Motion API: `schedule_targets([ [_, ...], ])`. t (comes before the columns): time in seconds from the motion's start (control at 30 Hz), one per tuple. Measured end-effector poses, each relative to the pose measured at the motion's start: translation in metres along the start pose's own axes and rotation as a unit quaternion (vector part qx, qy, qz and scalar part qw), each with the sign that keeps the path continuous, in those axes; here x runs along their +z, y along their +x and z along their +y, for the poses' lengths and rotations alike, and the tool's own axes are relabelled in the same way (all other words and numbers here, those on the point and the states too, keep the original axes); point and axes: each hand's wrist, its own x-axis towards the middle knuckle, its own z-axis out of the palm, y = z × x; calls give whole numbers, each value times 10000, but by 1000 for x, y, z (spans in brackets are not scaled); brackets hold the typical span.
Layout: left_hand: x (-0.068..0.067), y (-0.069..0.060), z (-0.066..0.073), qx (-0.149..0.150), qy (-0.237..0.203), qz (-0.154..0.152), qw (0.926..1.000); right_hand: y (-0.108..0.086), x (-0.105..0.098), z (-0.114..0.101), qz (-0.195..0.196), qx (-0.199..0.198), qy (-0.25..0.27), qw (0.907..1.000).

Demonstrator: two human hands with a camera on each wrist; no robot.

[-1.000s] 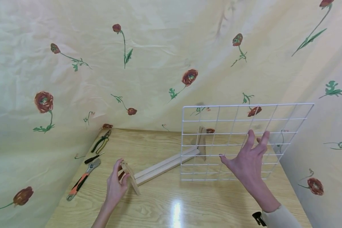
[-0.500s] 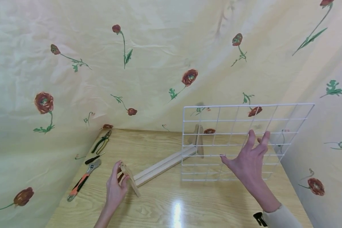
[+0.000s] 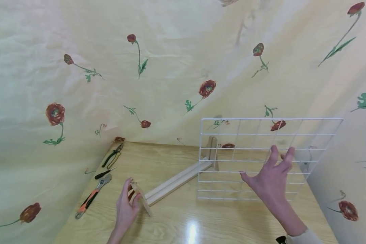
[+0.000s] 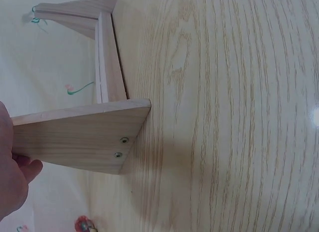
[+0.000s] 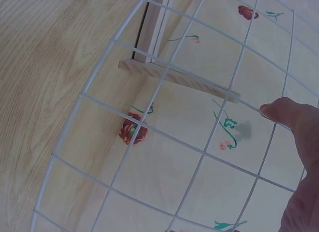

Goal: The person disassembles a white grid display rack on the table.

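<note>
My left hand (image 3: 126,206) pinches the upper part of the near end board of a pale wooden frame (image 3: 177,184). Two metal screw heads (image 4: 124,140) show low on that end board (image 4: 75,142) in the left wrist view. A long bar joins it to a second upright board (image 3: 211,150) farther back. My right hand (image 3: 272,183) holds a white wire grid (image 3: 271,119) tilted up on the right, fingers spread across it. Its thumb (image 5: 279,112) lies against a wire in the right wrist view. Seen through the mesh is the frame's far end.
Along the table's left edge lie pliers (image 3: 113,157), a small black screwdriver (image 3: 103,174) and an adjustable wrench (image 3: 93,198) with an orange and black handle. A flowered curtain (image 3: 164,67) closes off the back and sides of the wooden table (image 3: 170,223).
The head view has tilted a little, so everything sits lower and farther right. Against the grid, the wooden frame's far end has swung slightly left. Both hands keep their holds.
</note>
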Motion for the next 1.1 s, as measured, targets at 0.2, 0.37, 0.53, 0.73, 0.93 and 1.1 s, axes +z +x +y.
schedule_targets([
  [0.2, 2, -2, 3, -56, 9, 109, 9999, -1, -1, 2, -57, 38, 15, 10000],
  [0.37, 3, -1, 4, -95, 126, 143, 9998, 2, 1, 2, 85, -92, 25, 9999],
  [0.53, 3, -4, 6, -180, 165, 158, 9996, 0, 4, 3, 101, -114, -1, 9999],
  [0.73, 3, -8, 7, -209, 167, 189, 9995, -2, 6, 3, 283, -343, -72, 9990],
  [0.93, 1, -8, 7, -96, 224, 252, 9994, -2, 9, 3, 413, -525, -34, 9978],
  [1.1, 0, -10, 7, -71, 230, 283, 9993, -3, 11, 2, 454, -585, -16, 9973],
])
